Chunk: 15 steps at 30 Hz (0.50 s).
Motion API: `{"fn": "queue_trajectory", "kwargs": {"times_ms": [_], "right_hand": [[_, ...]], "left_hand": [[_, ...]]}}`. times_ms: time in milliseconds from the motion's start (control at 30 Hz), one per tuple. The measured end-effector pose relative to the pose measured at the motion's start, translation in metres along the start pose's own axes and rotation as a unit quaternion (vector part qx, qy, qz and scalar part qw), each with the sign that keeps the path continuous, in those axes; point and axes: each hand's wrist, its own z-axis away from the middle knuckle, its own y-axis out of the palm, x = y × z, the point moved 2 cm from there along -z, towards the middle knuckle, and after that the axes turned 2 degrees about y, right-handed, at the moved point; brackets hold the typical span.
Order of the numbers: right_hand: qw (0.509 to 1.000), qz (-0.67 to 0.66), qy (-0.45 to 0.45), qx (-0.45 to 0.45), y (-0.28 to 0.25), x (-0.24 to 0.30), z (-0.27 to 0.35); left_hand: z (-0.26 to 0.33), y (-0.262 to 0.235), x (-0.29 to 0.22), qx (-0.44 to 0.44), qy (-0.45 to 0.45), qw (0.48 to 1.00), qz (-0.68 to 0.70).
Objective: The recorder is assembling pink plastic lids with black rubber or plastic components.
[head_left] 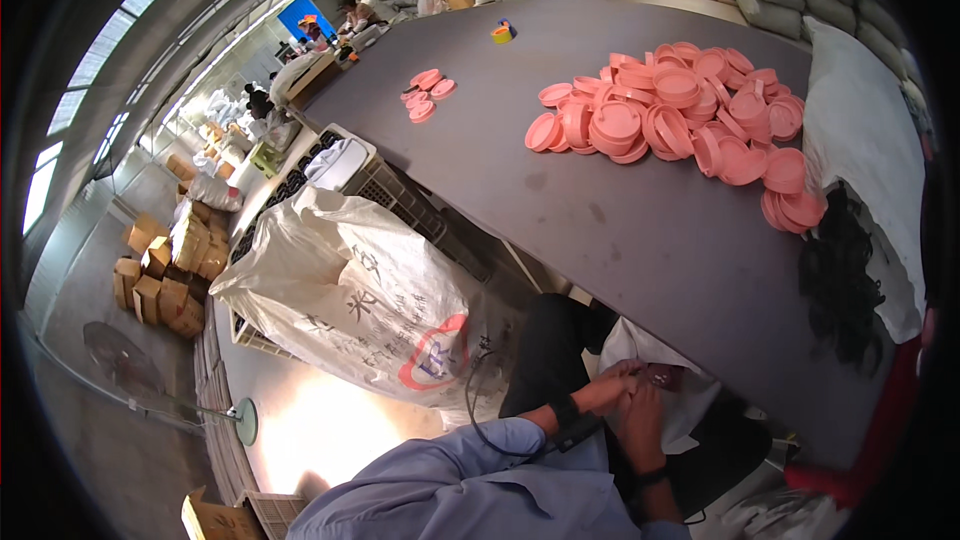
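My left hand [602, 393] and my right hand [641, 416] meet over my lap, just below the near edge of the table. The fingers of both are pinched together, and what they grip is too small and too hidden to name. Right beside the fingertips is a dark reddish, shiny piece [664, 376]; whether I hold it cannot be told. Under the hands a white sheet or bag [690, 410] lies across my legs. On the grey table [560, 210], a large heap of pink round plastic lids or cases [675, 90] stands far to the right, out of reach of both hands.
Several pink pieces [424, 112] and a yellow tape roll [502, 34] lie farther off. Black stringy material [842, 280] and a white sack [865, 130] bound the right. A big woven sack [350, 290] stands left, by a crate [400, 205]. Behind are cartons [165, 285] and a fan [125, 355].
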Motion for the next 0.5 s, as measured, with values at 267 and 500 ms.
{"fn": "queue_trajectory", "kwargs": {"times_ms": [267, 500], "right_hand": [[0.984, -0.037, 0.169, -0.047, 0.005, -0.079, 0.034], [0.963, -0.037, 0.249, -0.098, -0.027, -0.112, 0.048]], "left_hand": [[0.093, -0.049, -0.096, -0.175, 0.278, 0.75, -0.574], [0.232, -0.201, 0.063, -0.114, -0.146, 0.811, -0.555]]}}
